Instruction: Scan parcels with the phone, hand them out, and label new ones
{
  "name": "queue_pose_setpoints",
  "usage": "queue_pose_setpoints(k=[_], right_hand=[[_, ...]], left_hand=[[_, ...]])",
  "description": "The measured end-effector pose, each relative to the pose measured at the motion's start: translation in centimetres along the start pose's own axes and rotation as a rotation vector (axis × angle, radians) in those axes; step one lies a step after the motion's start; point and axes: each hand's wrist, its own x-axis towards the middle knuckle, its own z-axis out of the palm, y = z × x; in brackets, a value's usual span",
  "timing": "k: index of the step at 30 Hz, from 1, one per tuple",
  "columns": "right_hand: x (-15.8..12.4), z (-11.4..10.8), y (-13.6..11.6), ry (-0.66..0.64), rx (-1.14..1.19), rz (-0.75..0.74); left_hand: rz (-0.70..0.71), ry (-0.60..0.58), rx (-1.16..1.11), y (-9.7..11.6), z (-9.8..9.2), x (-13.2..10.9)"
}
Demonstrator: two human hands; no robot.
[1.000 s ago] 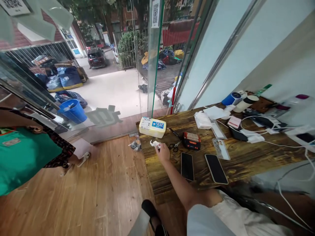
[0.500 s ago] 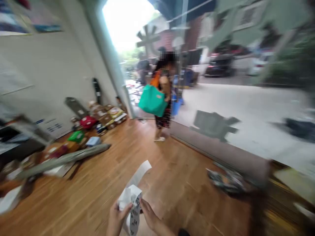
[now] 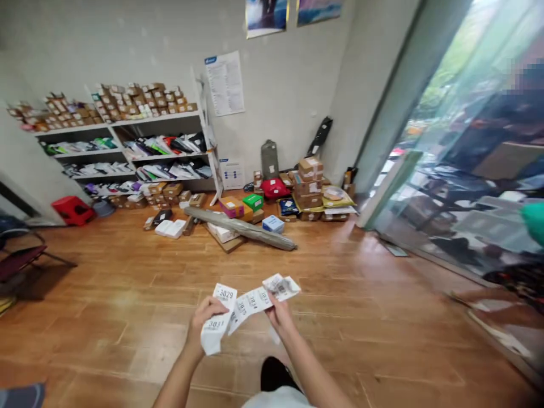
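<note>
A long strip of printed paper labels [image 3: 250, 303] stretches between my two hands above the wooden floor. Black numbers such as 3029, 3031 and 3034 are printed on it. My left hand [image 3: 207, 314] pinches the folded left part, thumb on top and fingers partly hidden behind the paper. At the strip's right part, my right hand [image 3: 278, 311] grips it near a crumpled end that curls upward. A loose tail of paper hangs below the right hand. Part of a black shoe [image 3: 276, 374] shows beneath my arms.
White shelves [image 3: 159, 118] hold many boxes and bagged parcels at the left wall. Stacked cartons [image 3: 309, 187] and a long wrapped roll [image 3: 242, 225] lie on the floor ahead. A red stool [image 3: 73, 209] and a chair [image 3: 25, 255] are at left, a glass door [image 3: 399, 187] at right.
My view has swung left from the doorway to the shelves. The label strip, bunched between my hands before, is now spread out, with my hands farther apart.
</note>
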Motion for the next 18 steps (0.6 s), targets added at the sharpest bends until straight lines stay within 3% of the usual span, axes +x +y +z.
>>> queue_pose_setpoints(k=[4, 8, 10, 13, 16, 18], right_hand=[[11.3, 6.5, 1.9, 0.048, 0.079, 0.077], [23.7, 15.1, 4.5, 0.013, 0.134, 0.103], [29.9, 20.8, 6.3, -0.032, 0.131, 0.132], [38.8, 30.7, 10.1, -0.1, 0.071, 0.232], [46.6, 40.8, 16.3, -0.131, -0.026, 0.357], [50.9, 46.8, 21.7, -0.154, -0.095, 0.437]], left_hand=[[-0.087, 0.186, -0.081, -9.9, -9.1, 7.3], [-0.207, 0.447, -0.465, -20.9, -16.8, 13.9], [-0.356, 0.602, -0.651, -25.3, -21.1, 16.6], [-0.575, 0.967, -0.763, -30.2, -28.8, 19.4], [-0.679, 1.277, -0.718, -34.2, -37.7, 19.8], [-0.72, 1.356, -0.61, -37.3, -43.8, 19.0]])
